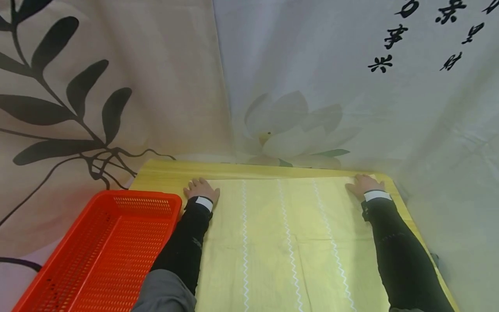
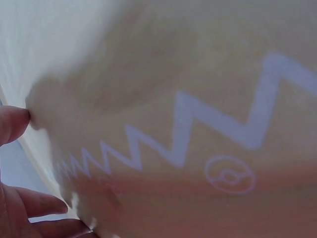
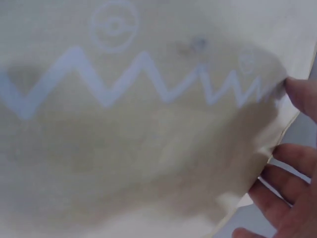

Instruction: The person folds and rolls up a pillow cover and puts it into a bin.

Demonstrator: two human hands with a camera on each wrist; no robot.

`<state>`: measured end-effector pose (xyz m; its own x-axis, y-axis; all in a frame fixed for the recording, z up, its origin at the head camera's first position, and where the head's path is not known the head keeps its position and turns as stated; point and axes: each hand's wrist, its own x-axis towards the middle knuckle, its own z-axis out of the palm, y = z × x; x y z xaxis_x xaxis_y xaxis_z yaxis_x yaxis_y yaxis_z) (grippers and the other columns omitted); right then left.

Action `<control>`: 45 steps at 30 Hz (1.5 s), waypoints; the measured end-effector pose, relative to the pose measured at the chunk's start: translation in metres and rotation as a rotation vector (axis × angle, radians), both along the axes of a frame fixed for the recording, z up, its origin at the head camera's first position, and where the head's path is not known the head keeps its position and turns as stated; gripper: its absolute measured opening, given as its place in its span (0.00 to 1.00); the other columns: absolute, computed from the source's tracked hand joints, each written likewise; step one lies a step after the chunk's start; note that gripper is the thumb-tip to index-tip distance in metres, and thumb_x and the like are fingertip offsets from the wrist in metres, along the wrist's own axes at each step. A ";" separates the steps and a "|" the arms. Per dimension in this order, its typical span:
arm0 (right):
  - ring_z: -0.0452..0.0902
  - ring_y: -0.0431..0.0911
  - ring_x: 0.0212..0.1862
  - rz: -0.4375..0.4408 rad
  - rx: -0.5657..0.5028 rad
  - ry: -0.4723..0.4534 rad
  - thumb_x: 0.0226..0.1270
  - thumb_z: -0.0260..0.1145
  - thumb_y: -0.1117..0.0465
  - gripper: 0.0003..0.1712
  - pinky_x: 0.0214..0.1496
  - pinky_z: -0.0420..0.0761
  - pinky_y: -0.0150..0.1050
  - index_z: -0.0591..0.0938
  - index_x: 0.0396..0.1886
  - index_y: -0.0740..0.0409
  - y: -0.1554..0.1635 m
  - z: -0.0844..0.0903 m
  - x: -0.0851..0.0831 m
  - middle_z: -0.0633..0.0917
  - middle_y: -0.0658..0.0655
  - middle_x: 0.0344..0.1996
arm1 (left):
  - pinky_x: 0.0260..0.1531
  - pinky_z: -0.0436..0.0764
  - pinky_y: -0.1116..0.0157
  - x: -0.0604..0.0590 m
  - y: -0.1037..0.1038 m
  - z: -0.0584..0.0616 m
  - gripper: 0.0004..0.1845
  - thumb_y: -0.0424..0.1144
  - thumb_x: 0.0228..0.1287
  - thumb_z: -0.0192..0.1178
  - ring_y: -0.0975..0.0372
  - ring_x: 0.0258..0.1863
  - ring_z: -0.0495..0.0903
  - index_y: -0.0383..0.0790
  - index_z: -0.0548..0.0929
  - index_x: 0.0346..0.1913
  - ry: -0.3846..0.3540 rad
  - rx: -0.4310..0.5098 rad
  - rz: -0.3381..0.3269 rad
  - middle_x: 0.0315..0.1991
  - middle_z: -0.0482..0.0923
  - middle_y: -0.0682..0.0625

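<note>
A pale yellow cloth (image 1: 269, 242) with white zigzag stripes lies spread out, creased near its middle. My left hand (image 1: 201, 189) rests at its far left corner, fingers spread. Over at the far right corner, my right hand (image 1: 365, 184) touches the cloth. In the left wrist view, the left thumb (image 2: 14, 124) meets the cloth and the fingers lie along its edge. The right wrist view has the right thumb (image 3: 302, 96) on the cloth, with fingertips (image 3: 270, 198) at the edge. Faint round emblems (image 2: 230, 174) sit beside the zigzag.
Left of the cloth stands a red plastic basket (image 1: 117, 251), close to my left forearm. The yellow tabletop (image 1: 249, 169) shows beyond the cloth's far edge. Behind it hangs a pale curtain (image 1: 187, 86) printed with leaves, a flower and black characters.
</note>
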<state>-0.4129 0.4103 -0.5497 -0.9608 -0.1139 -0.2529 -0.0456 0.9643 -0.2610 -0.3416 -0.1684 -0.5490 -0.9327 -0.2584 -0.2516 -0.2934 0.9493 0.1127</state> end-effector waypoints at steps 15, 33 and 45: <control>0.80 0.77 0.57 0.046 0.030 0.206 0.77 0.58 0.63 0.19 0.60 0.78 0.71 0.82 0.57 0.73 0.013 0.003 0.011 0.84 0.77 0.56 | 0.74 0.62 0.32 -0.003 0.000 0.001 0.30 0.50 0.79 0.56 0.35 0.64 0.80 0.23 0.79 0.65 0.074 -0.031 -0.057 0.63 0.81 0.27; 0.84 0.74 0.51 0.132 -0.028 0.356 0.74 0.62 0.65 0.13 0.57 0.80 0.69 0.88 0.46 0.69 0.011 0.021 0.011 0.90 0.72 0.44 | 0.28 0.86 0.51 -0.014 -0.007 0.015 0.09 0.27 0.70 0.62 0.52 0.25 0.87 0.34 0.92 0.35 0.255 -0.149 -0.185 0.26 0.88 0.41; 0.84 0.74 0.52 0.189 -0.058 0.335 0.78 0.64 0.62 0.15 0.56 0.81 0.70 0.87 0.51 0.71 0.022 0.047 -0.001 0.89 0.74 0.47 | 0.30 0.88 0.42 -0.025 -0.016 0.062 0.10 0.24 0.74 0.56 0.42 0.36 0.89 0.32 0.88 0.47 0.296 -0.049 -0.256 0.38 0.88 0.34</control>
<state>-0.4135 0.4325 -0.5030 -0.9497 -0.3017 0.0839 -0.3132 0.9146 -0.2557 -0.3662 -0.1847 -0.4866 -0.9989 -0.0129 0.0450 -0.0079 0.9939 0.1096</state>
